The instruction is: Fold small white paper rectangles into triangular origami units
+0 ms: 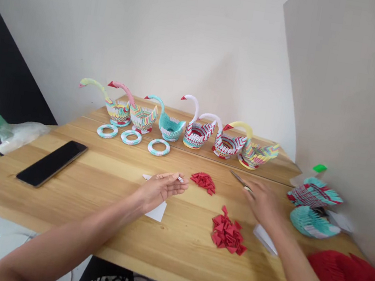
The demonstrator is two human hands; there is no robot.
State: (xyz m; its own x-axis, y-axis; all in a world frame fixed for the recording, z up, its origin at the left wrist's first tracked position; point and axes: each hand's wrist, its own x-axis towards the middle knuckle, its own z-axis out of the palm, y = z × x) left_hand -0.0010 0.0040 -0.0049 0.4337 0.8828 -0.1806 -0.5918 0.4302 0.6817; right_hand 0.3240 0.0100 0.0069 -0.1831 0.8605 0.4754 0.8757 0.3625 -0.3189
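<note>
My left hand (162, 188) hovers palm up over the wooden table (101, 193), pinching a small white paper piece (180, 179) at its fingertips. A white paper sheet (157, 212) lies under that wrist. My right hand (260, 200) rests at the handle of scissors (238, 179), whose blades point toward the back left; the grip itself is blurred. Two piles of folded red paper pieces lie between the hands, a small pile (204, 181) and a larger pile (227, 234). Another white sheet (265, 239) lies under my right forearm.
Several modular origami swans (170, 126) stand in a row at the back, with three paper rings (159, 147) before them. A black phone (51, 162) lies at the left. Stacked origami parts (314, 208) and a red pile (347, 277) sit at the right, near the wall.
</note>
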